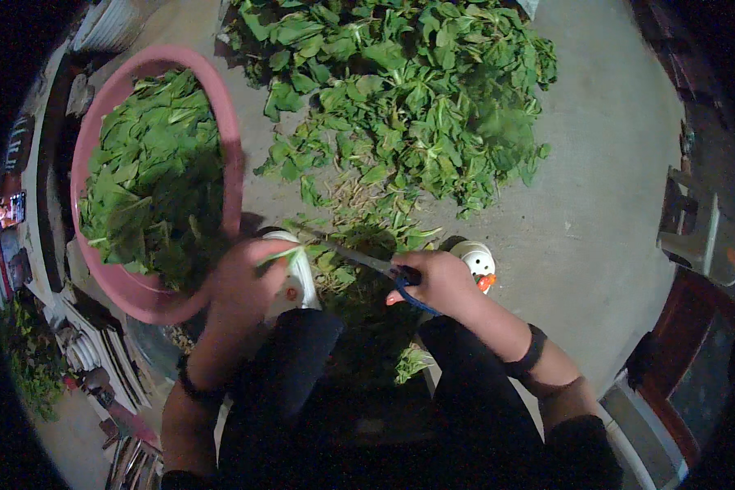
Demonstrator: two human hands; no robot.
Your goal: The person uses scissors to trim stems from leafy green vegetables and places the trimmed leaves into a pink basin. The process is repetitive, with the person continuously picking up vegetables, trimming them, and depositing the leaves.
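My left hand (248, 272), blurred, grips a leafy green plant by its pale stem (294, 250) above my left shoe. In my right hand (441, 278) is a pair of scissors (367, 260) with dark blue handles; the blades point left toward that stem. Whether they touch it I cannot tell. Close by on the left stands a pink plastic basin (236, 165) heaped with leafy greens (153, 141). A large pile of leafy greens (404, 92) covers the floor ahead, with cut root ends (352, 199) scattered at its near edge.
White clogs (474, 257) are on my feet, among loose leaves. Concrete floor (594, 184) extends to the right, where a plastic stool (689, 226) stands. At left are stacked flat boards (107, 352), a lit screen (9, 211) and more greens (30, 361).
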